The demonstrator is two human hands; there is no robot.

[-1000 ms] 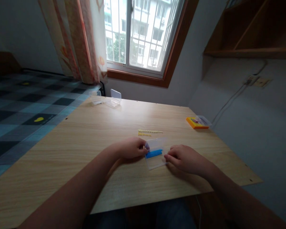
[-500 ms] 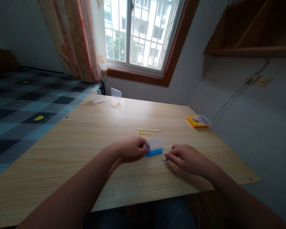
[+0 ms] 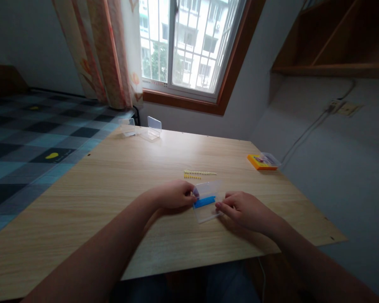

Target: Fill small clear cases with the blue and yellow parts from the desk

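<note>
Seen from above a pale wooden desk, two bare hands meet at a small clear plastic box, near the desk's closest edge. Taking the box as the clock's centre, the left hand is at nine o'clock, thumb and fingers pinching the box's edge. The right hand is at three o'clock, thumb and finger narrowed at the box's side; whether they meet or grip anything cannot be told. Between them, in the box, lies a slanting blue row of small, tightly packed pieces. If the left pinch slipped or twisted, the box could swivel and spill that row out of line; a nudge from the right fingertips could knock its near end askew. Just beyond, at about twelve o'clock, lie a yellow row and a longer pale row, near enough to be scattered if the box were pushed forward. An orange box sits well apart at two o'clock, likely out of harm's way.
</note>
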